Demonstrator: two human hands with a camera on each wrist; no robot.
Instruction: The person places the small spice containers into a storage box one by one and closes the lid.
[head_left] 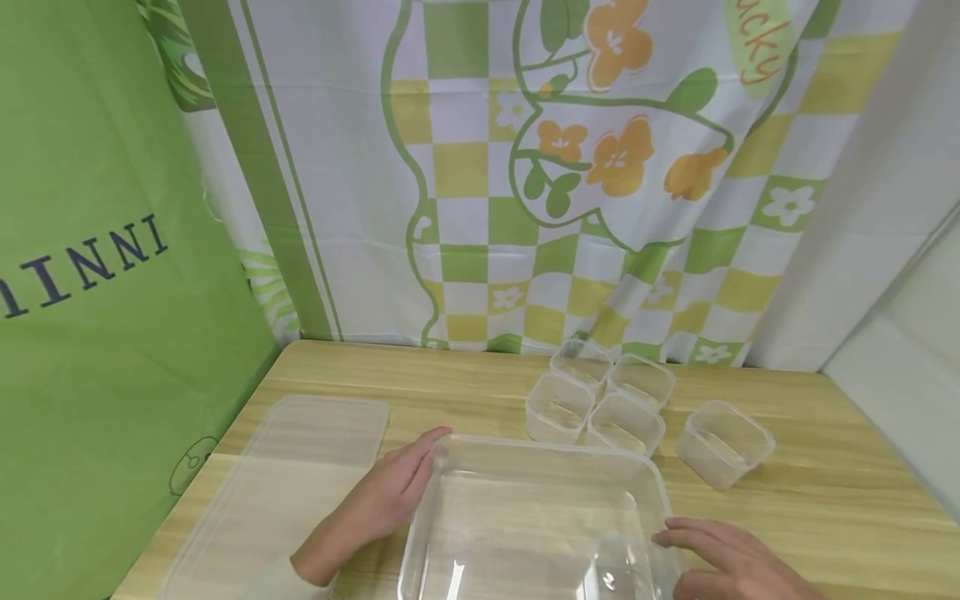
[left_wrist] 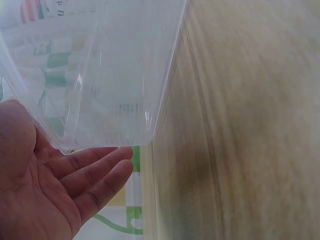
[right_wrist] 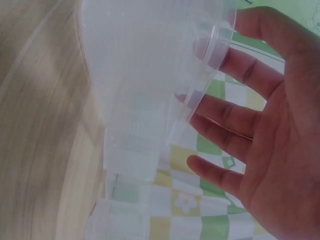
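Observation:
A large clear plastic container (head_left: 525,517) stands on the table at the front centre, its near end cut off by the head view's lower edge. Along its far left corner lies my left hand (head_left: 397,487), fingers extended and close together. The left wrist view shows that palm (left_wrist: 40,195) beside the container's rim (left_wrist: 65,150), with part of the hand hidden behind the plastic. My right hand (head_left: 723,558) touches the right rim with loosely spread fingers. In the right wrist view, two fingertips of the right hand (right_wrist: 270,130) show through the clear rim (right_wrist: 212,55).
Several small clear tubs (head_left: 626,421) stand grouped behind the container. Another small tub (head_left: 723,446) sits apart to their right. A flat translucent lid (head_left: 277,500) lies at the left. Behind the table hangs a patterned curtain (head_left: 480,167); green fabric (head_left: 97,375) borders the left.

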